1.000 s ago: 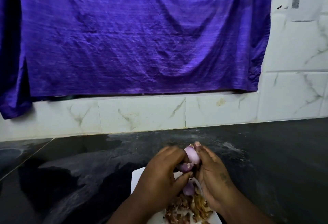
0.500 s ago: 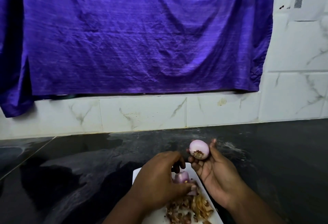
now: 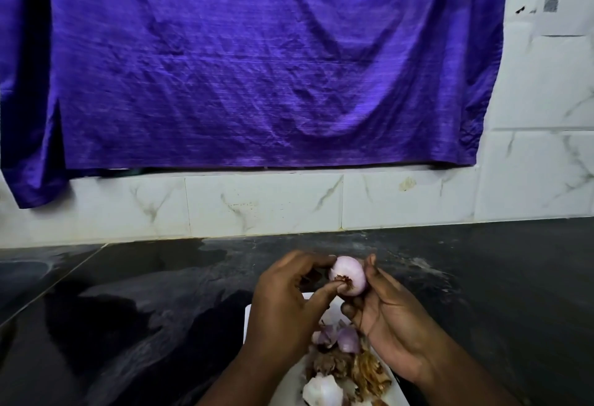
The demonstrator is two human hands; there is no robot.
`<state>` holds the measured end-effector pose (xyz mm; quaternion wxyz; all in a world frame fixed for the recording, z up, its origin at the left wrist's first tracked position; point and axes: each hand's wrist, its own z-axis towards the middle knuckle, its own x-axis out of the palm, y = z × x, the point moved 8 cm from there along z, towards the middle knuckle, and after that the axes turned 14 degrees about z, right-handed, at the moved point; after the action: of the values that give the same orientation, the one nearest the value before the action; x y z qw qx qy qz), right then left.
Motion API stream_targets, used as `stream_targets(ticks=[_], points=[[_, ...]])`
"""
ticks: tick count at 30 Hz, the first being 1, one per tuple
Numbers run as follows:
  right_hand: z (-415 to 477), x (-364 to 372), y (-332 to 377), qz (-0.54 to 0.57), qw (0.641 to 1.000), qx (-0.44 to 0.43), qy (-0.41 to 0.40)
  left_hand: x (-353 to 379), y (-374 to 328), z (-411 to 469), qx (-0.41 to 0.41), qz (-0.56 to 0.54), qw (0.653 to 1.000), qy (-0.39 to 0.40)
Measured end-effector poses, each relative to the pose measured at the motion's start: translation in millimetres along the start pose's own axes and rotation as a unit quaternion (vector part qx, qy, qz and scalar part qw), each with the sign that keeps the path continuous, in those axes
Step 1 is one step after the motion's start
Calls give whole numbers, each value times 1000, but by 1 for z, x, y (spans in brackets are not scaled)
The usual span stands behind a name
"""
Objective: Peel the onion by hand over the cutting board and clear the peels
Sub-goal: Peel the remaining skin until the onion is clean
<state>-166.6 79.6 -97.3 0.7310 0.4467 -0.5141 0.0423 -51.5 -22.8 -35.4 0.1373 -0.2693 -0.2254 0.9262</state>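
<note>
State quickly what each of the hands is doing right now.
Left hand: pinching the onion at its root end.
Right hand: holding the onion.

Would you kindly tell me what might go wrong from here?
The right hand holds the onion clear of its palm, so it may slip as the left hand pinches its root end. It seems held beyond the far edge of the cutting board, so scraps could land on the counter. The peels crowd the board's right edge and may spill.
</note>
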Motion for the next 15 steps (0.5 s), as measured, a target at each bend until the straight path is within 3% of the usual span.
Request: stream_targets(ticks=[5,11,15], points=[[0,2,1,17,999,3,27,4,11,0,-43,-48,998,-3],[-3,8,4,-17,998,9,58,18,24,-1,-107,-179,976,59],[-5,11,8,-26,998,2,51,22,24,0,-95,-189,973,89]])
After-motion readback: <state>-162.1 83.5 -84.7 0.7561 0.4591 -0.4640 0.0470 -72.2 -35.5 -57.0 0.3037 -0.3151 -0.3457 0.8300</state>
